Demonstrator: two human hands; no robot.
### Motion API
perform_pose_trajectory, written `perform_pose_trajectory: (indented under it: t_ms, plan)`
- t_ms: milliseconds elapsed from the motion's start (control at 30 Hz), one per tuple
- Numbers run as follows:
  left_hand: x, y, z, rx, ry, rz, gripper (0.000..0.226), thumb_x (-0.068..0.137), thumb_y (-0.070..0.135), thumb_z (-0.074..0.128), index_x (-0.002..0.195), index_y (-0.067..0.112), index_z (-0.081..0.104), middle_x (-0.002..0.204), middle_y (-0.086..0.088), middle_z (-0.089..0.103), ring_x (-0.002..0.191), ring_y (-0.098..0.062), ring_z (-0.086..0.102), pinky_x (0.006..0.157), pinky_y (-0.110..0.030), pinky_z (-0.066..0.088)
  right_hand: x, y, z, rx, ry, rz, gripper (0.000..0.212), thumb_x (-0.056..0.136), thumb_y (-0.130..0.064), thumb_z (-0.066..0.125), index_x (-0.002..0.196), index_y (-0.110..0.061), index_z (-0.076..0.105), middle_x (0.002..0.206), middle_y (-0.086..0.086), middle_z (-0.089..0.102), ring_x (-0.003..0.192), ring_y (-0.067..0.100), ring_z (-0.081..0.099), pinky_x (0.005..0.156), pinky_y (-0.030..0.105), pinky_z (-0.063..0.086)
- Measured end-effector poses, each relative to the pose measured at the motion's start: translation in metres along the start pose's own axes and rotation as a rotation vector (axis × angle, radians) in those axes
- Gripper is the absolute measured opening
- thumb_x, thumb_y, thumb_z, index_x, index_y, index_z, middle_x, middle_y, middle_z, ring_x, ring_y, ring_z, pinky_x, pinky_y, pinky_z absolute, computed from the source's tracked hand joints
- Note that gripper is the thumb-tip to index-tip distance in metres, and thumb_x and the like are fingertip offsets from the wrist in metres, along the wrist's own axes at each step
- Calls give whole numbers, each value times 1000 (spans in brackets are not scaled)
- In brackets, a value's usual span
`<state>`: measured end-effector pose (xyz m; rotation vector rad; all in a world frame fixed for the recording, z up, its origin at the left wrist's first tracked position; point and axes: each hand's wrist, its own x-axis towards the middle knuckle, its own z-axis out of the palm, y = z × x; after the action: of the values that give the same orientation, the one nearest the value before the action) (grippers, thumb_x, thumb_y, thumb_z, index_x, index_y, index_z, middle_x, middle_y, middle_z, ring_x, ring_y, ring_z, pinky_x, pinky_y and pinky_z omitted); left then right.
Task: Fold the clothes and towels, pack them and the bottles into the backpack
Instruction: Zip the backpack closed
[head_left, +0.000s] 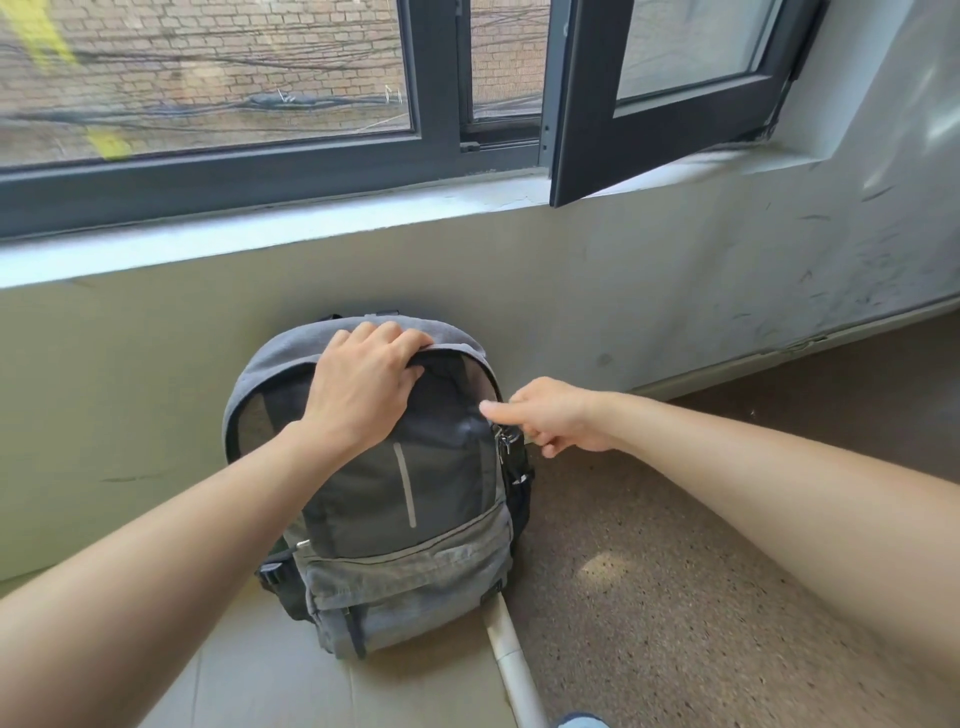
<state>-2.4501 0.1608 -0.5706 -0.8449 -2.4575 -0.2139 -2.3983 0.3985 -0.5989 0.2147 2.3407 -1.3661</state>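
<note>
A grey backpack (410, 561) stands upright on the floor against the wall under the window. My left hand (363, 384) grips the top of the backpack, fingers curled over its upper edge. My right hand (556, 415) is at the bag's right side, pinching the metal zipper pulls (505, 439) there, with the index finger stretched out toward the bag. No clothes, towels or bottles are in view.
A white pipe (511, 660) runs along the floor from the bag's lower right toward me. Speckled brown floor (675, 597) lies to the right. The open window sash (660, 98) juts out above the sill (260, 228).
</note>
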Motion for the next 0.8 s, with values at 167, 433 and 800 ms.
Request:
perform_pose_trajectory:
  t_ms: [167,433,800]
  plan:
    - [0,2,-2,15,16,-4,26,94,24,69,120,22,70,102,-5,71,96,-34,63,80,-46,48,-4,23,-2,-383,-15,-107,59,105,-51,41,62,-15,58,51,0,47,49,18,48,60,29,45]
    - [1,2,-2,-7,8,-8,25,95,25,69,120,22,70,102,-2,70,96,-32,63,80,-45,49,-1,29,-2,-21,-175,-36,31,108,-21,46,83,-14,62,55,-2,33,50,13,26,57,29,28]
    - [2,2,1,0,56,-22,26,96,22,67,122,19,68,105,-5,71,95,-34,64,78,-45,50,-1,-46,-20,501,-121,-136,37,112,-30,34,77,-19,42,54,-9,25,48,7,20,57,28,20]
